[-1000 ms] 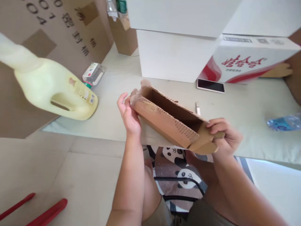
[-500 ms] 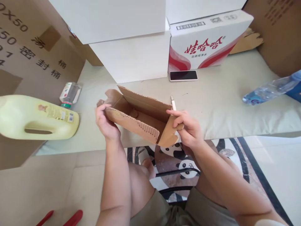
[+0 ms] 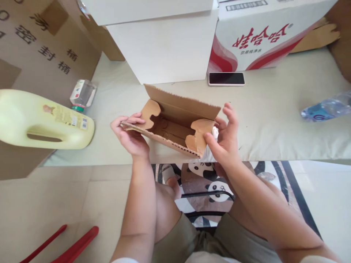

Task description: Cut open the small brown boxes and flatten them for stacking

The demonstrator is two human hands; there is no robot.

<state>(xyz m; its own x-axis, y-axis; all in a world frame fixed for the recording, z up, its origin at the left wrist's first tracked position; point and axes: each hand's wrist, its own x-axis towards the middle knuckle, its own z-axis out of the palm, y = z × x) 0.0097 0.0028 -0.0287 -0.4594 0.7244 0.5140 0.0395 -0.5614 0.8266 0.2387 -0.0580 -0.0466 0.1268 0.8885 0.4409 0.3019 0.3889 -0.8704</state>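
Head view: vs. half a second ago, both end flaps of the brown carton [image 3: 181, 100] now fold inward over the opening; they stuck out then. Left hand [image 3: 133, 140] grips the left end, fingers on the left flap [image 3: 150, 109]. Right hand [image 3: 226, 140] has let go of its flap pinch: loosely open, thumb touching the right flap [image 3: 202, 131], fingers spread past the far right corner.

Surface: pale cloth-covered table [image 3: 274, 135]. Phone [image 3: 226, 79] toward the back edge, against the red-and-white box [image 3: 263, 40]; white box [image 3: 164, 54] beside that. Yellow jug [image 3: 16, 117] at left end, water bottle [image 3: 320, 109] toward right end. Tiled floor [image 3: 68, 193], panda mat [image 3: 189, 182] below the front edge.

Carton held at the front edge, contact with cloth unclear. Opening faces up; long axis roughly along that edge, right end angled nearer it.
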